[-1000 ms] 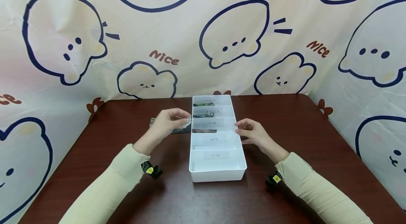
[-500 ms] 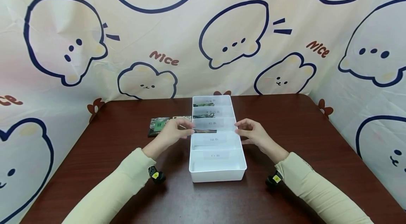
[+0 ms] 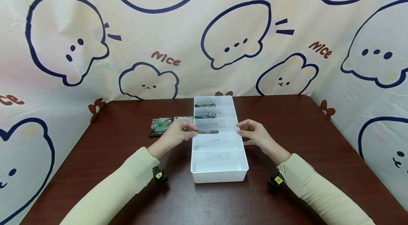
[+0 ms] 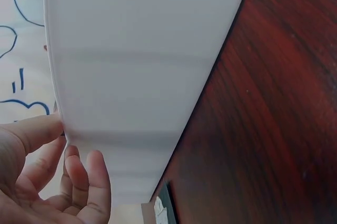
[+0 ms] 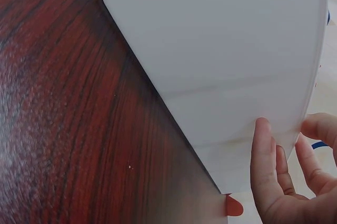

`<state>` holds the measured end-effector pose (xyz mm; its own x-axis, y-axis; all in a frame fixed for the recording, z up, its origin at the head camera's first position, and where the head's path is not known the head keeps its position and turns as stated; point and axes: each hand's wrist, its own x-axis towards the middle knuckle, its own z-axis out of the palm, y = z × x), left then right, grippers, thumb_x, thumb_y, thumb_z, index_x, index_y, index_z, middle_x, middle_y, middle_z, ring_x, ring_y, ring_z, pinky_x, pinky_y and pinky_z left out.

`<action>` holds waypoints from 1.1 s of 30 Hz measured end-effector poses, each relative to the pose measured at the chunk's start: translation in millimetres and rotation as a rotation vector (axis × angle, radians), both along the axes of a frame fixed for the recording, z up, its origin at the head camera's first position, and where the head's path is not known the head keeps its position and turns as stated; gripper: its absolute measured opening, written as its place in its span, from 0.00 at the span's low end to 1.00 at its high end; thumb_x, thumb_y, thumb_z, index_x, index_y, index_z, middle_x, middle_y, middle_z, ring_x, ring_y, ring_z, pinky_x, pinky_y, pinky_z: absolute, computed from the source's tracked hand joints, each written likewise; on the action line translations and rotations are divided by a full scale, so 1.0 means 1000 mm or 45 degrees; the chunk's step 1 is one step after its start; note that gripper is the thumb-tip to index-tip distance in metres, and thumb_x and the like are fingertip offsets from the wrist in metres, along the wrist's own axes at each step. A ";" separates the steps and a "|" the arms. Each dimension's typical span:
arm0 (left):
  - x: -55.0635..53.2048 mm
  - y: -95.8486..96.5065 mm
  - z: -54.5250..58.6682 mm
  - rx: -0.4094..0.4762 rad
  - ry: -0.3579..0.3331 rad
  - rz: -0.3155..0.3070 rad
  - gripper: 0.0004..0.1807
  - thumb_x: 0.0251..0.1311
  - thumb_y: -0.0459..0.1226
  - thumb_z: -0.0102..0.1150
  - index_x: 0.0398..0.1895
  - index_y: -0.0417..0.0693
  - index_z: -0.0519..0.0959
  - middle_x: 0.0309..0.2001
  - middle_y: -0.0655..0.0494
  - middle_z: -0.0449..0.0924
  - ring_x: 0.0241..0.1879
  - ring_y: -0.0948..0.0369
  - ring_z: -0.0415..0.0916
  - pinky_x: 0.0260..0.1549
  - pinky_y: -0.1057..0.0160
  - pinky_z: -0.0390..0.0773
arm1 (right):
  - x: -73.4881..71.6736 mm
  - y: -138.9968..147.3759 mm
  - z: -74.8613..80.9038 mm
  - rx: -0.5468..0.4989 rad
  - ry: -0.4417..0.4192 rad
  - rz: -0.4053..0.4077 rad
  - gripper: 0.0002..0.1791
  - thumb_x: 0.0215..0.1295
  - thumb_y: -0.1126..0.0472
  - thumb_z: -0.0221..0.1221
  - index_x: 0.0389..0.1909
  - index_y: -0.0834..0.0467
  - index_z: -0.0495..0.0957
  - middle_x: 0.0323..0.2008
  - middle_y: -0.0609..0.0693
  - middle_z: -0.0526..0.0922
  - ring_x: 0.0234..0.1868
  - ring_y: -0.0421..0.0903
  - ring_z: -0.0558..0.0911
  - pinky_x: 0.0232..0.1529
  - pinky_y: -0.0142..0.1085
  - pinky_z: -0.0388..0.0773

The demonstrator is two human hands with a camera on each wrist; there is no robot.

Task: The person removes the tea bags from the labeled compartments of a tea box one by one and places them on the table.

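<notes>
Atop table (image 3: 178, 200), head view: white box (image 3: 220, 177) btwn hands; L hand (image 3: 175, 133) angled in, fingertips at L rim by dark packet (image 3: 208, 132), 3rd compartment from far end; can't tell if gripping packet or rim. R hand (image 3: 257, 136) pinches R rim. L wrist view adds L outer wall, loosely bent fingers outside; R wrist view, R outer wall w/ one finger near-straight alongside.
</notes>
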<state>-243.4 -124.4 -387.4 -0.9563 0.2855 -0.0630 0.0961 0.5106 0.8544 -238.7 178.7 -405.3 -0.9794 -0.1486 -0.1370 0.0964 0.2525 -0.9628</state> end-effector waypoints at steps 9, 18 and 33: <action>0.003 0.002 0.003 -0.055 0.020 0.025 0.05 0.61 0.36 0.64 0.38 0.50 0.87 0.46 0.52 0.80 0.38 0.50 0.78 0.42 0.49 0.82 | 0.001 0.000 0.000 -0.003 -0.003 0.000 0.18 0.63 0.64 0.63 0.53 0.63 0.74 0.44 0.56 0.75 0.39 0.45 0.80 0.38 0.44 0.85; 0.004 0.001 0.006 -0.094 0.121 0.031 0.08 0.62 0.39 0.63 0.42 0.51 0.87 0.48 0.51 0.78 0.39 0.48 0.78 0.39 0.51 0.83 | 0.001 0.001 -0.001 -0.007 -0.007 -0.004 0.18 0.63 0.64 0.63 0.53 0.63 0.75 0.44 0.56 0.75 0.39 0.45 0.80 0.38 0.45 0.85; 0.005 -0.002 0.011 -0.066 0.220 0.005 0.08 0.62 0.40 0.63 0.42 0.53 0.87 0.44 0.53 0.78 0.40 0.55 0.73 0.37 0.50 0.83 | 0.001 -0.001 0.002 0.000 -0.007 0.002 0.18 0.63 0.65 0.63 0.53 0.63 0.75 0.44 0.55 0.75 0.39 0.45 0.80 0.38 0.44 0.85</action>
<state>-238.7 -126.1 -376.1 -0.9554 0.2821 0.0879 0.2371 0.5543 0.7979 -238.2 178.1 -403.1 -0.9784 -0.1498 -0.1422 0.1012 0.2526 -0.9623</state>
